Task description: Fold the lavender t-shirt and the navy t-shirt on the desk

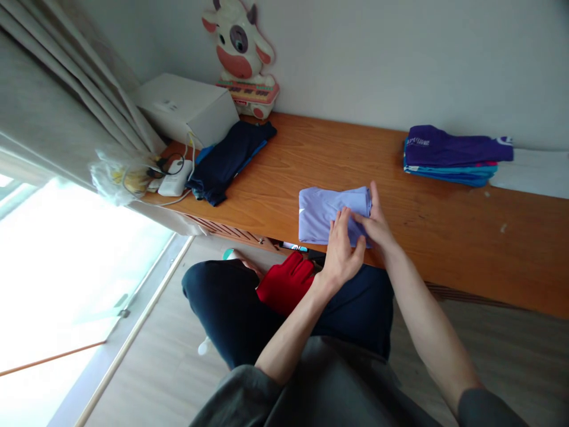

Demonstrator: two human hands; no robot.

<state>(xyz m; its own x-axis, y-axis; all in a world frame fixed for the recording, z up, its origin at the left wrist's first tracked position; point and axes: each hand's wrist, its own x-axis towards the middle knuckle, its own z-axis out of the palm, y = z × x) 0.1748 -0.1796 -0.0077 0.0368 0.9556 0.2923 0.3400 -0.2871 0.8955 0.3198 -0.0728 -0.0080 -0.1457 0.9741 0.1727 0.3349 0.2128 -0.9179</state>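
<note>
A lavender garment (317,213), folded into a flat rectangle, lies near the front edge of the wooden tabletop (338,145). My left hand (343,252) rests over its lower right part, fingers stretched out on the cloth. Along the garment's right end stands my right hand (377,225), fingers extended and thumb reaching inward over the fabric. Neither hand is closed around the cloth. The two hands cover the garment's lower right corner.
A stack of folded clothes (457,154), purple on top, sits at the back right beside white material (533,172). Dark clothing (231,160) lies left, near a white box (191,110), a cow-shaped toy keyboard (244,65) and a power strip (175,178). Something red (287,284) shows between my legs.
</note>
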